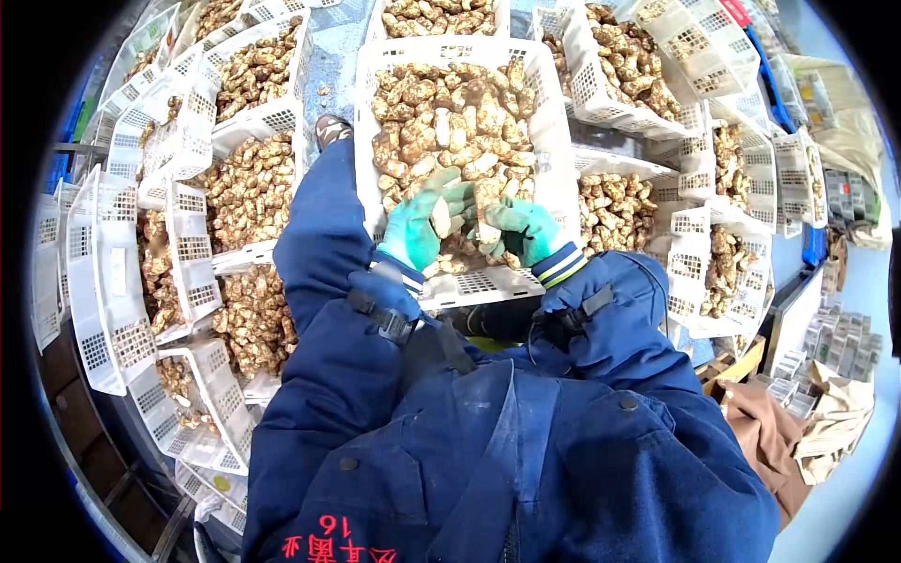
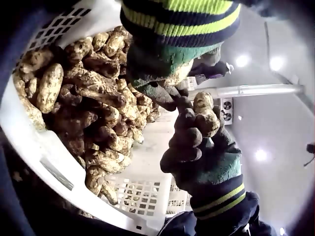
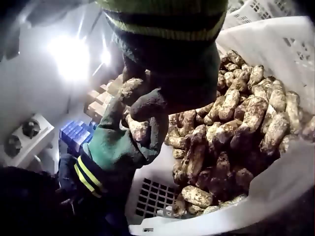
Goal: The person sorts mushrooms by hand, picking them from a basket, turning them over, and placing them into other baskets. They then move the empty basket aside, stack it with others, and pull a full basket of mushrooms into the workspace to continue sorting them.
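A white perforated crate (image 1: 556, 113) stands before me, heaped with stubby, soil-flecked brown-and-white mushrooms (image 1: 460, 122). Over its near end, my green-gloved left hand (image 1: 413, 235) grips a pale mushroom (image 1: 441, 218). Close beside it, my right hand (image 1: 527, 227), gloved alike, holds a longer mushroom (image 1: 487, 202) upright. In the left wrist view the right hand (image 2: 204, 157) has its dark fingers curled round a knobbly mushroom (image 2: 205, 115). From the right wrist, the left hand (image 3: 115, 145) shows bent fingers around another mushroom (image 3: 138, 129); the right palm is in shadow.
More filled crates line the left side (image 1: 249, 188) and the right side (image 1: 619, 202), some stacked at a tilt. Another crate (image 1: 446, 42) adjoins the far end of mine. Brown cloth (image 1: 765, 427) lies at the lower right. My knees flank the crate's near end.
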The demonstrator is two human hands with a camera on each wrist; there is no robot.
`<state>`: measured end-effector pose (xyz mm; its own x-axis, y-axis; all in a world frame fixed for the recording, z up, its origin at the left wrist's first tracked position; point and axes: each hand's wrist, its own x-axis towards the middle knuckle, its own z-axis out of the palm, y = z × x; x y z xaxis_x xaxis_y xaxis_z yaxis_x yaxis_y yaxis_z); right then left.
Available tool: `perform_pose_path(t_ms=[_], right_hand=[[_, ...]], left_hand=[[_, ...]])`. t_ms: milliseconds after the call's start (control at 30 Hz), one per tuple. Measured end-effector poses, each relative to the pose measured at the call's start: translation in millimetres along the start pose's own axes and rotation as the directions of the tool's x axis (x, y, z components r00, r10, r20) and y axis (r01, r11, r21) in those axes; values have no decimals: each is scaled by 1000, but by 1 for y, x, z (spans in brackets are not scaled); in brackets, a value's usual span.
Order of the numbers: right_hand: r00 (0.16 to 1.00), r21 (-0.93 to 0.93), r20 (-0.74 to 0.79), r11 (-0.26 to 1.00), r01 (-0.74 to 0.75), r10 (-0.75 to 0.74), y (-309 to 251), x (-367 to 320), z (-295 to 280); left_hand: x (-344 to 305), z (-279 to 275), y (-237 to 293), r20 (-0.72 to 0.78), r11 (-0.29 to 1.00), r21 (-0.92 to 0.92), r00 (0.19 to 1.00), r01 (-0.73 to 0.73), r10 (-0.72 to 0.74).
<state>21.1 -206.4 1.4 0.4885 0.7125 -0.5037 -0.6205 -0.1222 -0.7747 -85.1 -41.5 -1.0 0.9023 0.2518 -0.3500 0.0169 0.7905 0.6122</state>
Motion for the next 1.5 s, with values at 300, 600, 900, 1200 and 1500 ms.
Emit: perform_pose_path(t_ms=[300,600,900,1200,1500], right_hand=[[961,387,277,916,-102,-10,-52,-26,11],[944,309,326,939,-151,45,-25,-13,-19],[918,467,396,867,-175,-28,-42,-18,-11],[890,527,451,825,-202,-70,-39,-14,-8],[979,372,205,925,-73,-5,-32,-10,-5]], left_hand=[[5,-15,-7,232,1000,-21,972,-20,24],[-6,-2,5,161,934,349,987,-78,22],[-3,-4,8,268,857,436,948,-276,170],[14,-22,-8,547,522,-694,835,495,-65],[7,-3,1,115,961,-166,972,223,-205]])
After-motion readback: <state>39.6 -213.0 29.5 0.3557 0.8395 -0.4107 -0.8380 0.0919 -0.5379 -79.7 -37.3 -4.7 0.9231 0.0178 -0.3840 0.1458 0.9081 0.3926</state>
